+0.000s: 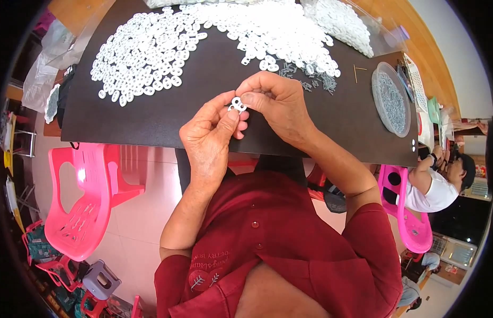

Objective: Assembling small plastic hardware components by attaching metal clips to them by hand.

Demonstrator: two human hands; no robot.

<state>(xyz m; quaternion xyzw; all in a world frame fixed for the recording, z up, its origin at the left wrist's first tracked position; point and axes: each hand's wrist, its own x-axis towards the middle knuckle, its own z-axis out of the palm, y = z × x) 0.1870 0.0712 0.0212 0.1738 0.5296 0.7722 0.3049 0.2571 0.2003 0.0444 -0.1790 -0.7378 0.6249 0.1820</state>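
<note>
A small white plastic piece with round holes (236, 105) is held up just above the table's near edge. My left hand (210, 127) is closed on its lower side, thumb in front and fingers behind. My right hand (278, 103) pinches the same piece at its upper right with thumb and forefinger. Whether a small pin sits between the right fingertips is hidden. Beyond my hands lies a wide heap of similar white oval pieces (145, 58). Small grey pins (326, 82) are scattered at the heap's near right edge.
A clear round tub (381, 111) of grey pins stands on the dark table (151, 119) at the right. Behind is a clear bag of white pieces (344, 26). A pink chair (82, 201) stands at the left. Another person (432, 185) sits at the right.
</note>
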